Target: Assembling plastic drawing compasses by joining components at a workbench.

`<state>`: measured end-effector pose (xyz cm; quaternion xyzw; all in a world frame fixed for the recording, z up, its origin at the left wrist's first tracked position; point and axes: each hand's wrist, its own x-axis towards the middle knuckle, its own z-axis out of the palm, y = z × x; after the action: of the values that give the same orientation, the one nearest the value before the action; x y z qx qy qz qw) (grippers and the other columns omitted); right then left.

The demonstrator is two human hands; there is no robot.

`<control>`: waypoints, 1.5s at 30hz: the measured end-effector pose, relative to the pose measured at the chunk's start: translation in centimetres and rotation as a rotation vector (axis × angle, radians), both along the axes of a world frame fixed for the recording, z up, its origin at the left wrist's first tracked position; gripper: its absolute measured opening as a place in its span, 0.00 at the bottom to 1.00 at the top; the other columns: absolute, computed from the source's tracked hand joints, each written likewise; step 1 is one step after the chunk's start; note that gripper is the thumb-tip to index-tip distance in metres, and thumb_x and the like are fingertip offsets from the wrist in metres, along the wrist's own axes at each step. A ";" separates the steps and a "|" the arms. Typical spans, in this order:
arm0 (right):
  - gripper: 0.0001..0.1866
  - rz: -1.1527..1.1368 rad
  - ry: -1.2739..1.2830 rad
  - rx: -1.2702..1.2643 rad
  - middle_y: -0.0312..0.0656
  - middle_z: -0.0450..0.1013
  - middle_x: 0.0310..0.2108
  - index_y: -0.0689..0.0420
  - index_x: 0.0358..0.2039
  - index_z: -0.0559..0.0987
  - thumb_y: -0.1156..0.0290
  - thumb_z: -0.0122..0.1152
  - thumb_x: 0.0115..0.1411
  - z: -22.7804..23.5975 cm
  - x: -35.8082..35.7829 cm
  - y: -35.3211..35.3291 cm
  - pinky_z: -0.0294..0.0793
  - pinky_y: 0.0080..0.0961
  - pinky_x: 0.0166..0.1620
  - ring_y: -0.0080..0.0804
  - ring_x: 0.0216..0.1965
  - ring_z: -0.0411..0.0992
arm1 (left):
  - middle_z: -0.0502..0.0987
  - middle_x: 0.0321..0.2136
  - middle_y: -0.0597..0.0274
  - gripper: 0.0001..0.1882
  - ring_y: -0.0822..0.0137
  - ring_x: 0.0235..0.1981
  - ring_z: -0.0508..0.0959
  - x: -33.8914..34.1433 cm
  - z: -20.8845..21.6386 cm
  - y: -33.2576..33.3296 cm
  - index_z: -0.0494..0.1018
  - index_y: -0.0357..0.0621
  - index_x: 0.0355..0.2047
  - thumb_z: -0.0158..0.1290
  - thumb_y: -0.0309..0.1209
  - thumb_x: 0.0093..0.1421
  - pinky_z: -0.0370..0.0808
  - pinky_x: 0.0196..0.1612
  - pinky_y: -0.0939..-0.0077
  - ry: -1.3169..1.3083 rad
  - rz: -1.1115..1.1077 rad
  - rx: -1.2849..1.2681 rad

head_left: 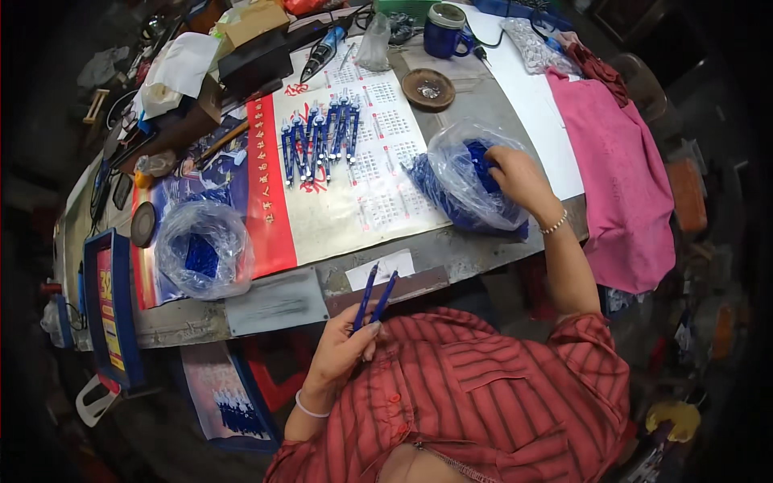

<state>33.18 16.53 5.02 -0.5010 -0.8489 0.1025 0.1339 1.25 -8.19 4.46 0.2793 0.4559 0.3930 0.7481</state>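
Observation:
My left hand [345, 348] is closed around two slim dark-blue pen barrels [364, 302], in front of my body near the table's edge. They stick up and spread apart at their tips. At the mouth of a clear plastic bag [483, 211], full of blue slender pieces [480, 167], is my right hand [519, 179]. Its fingers are bent together over the pieces; what they pinch, if anything, is hidden. Several blue pens [320, 137] with clear and silvery ends lie in a cluster on the calendar sheet [330, 217]. A second clear bag [229, 241] at the left holds small blue parts [201, 256].
A round brown dish [428, 89] and a blue mug [448, 36] stand at the back, with a blue power tool [326, 52] left of them. Pink cloth [616, 177] hangs over the right edge. Below the table is a blue tray [241, 439] holding more pens.

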 end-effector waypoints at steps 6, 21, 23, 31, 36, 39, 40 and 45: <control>0.08 -0.082 -0.120 -0.001 0.53 0.72 0.31 0.62 0.30 0.74 0.75 0.57 0.47 -1.2 -1.0 0.7 0.68 0.42 0.40 0.53 0.36 0.70 | 0.75 0.28 0.60 0.19 0.79 0.17 0.68 1.0 -0.1 -0.4 0.64 0.34 0.52 0.48 0.24 0.61 0.64 0.21 0.87 -0.058 0.083 0.014; 0.07 -0.231 0.618 -0.178 0.34 0.68 0.20 0.64 0.36 0.75 0.76 0.56 0.56 2.4 -1.6 -2.7 0.64 0.15 0.22 0.16 0.20 0.65 | 0.73 0.27 0.56 0.19 0.77 0.16 0.68 1.8 0.6 0.7 0.62 0.31 0.53 0.45 0.23 0.61 0.64 0.19 0.88 -0.081 0.203 0.102; 0.11 -0.169 1.055 -0.452 0.32 0.68 0.22 0.66 0.40 0.74 0.78 0.57 0.55 4.1 -4.2 -5.2 0.63 0.11 0.22 0.15 0.19 0.64 | 0.73 0.27 0.57 0.19 0.77 0.16 0.68 1.9 0.6 0.9 0.62 0.30 0.53 0.45 0.23 0.61 0.64 0.20 0.88 -0.074 0.235 0.111; 0.13 -0.119 1.432 -1.177 0.40 0.73 0.28 0.65 0.42 0.73 0.76 0.58 0.56 1.8 -10.2 -10.6 0.70 0.12 0.22 0.16 0.20 0.69 | 0.73 0.28 0.55 0.19 0.75 0.15 0.68 2.6 1.4 2.4 0.62 0.31 0.54 0.43 0.27 0.63 0.63 0.19 0.87 -0.072 0.268 0.165; 0.12 -0.124 1.448 -1.260 0.44 0.73 0.29 0.66 0.42 0.72 0.77 0.56 0.57 0.7 -13.4 -12.0 0.72 0.13 0.22 0.18 0.21 0.70 | 0.74 0.31 0.54 0.19 0.76 0.16 0.69 2.4 0.9 2.1 0.62 0.33 0.54 0.43 0.30 0.65 0.64 0.20 0.87 -0.113 0.403 0.151; 0.12 -0.137 1.465 -1.245 0.43 0.73 0.29 0.67 0.42 0.72 0.77 0.56 0.57 0.7 -14.7 -12.9 0.72 0.13 0.23 0.19 0.21 0.71 | 0.74 0.31 0.54 0.19 0.76 0.17 0.69 2.3 0.6 2.0 0.62 0.34 0.54 0.43 0.31 0.65 0.65 0.20 0.87 -0.106 0.439 0.136; 0.12 -0.120 1.462 -1.260 0.43 0.73 0.30 0.67 0.42 0.72 0.78 0.56 0.58 0.6 -15.0 -13.1 0.73 0.13 0.24 0.20 0.21 0.71 | 0.74 0.32 0.55 0.19 0.76 0.17 0.69 2.1 0.5 2.0 0.62 0.34 0.53 0.43 0.30 0.65 0.65 0.21 0.87 -0.129 0.438 0.143; 0.11 -0.091 1.440 -1.269 0.43 0.73 0.31 0.66 0.42 0.71 0.79 0.54 0.58 0.0 -15.9 -13.9 0.73 0.13 0.26 0.20 0.24 0.71 | 0.74 0.32 0.60 0.18 0.78 0.18 0.70 1.7 0.1 2.1 0.62 0.35 0.53 0.45 0.27 0.64 0.67 0.22 0.86 -0.154 0.424 0.149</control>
<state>17.24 2.67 4.99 -0.3296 -0.3294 0.8206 0.3308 2.97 -6.07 4.60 0.2010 0.4155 0.5939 0.6590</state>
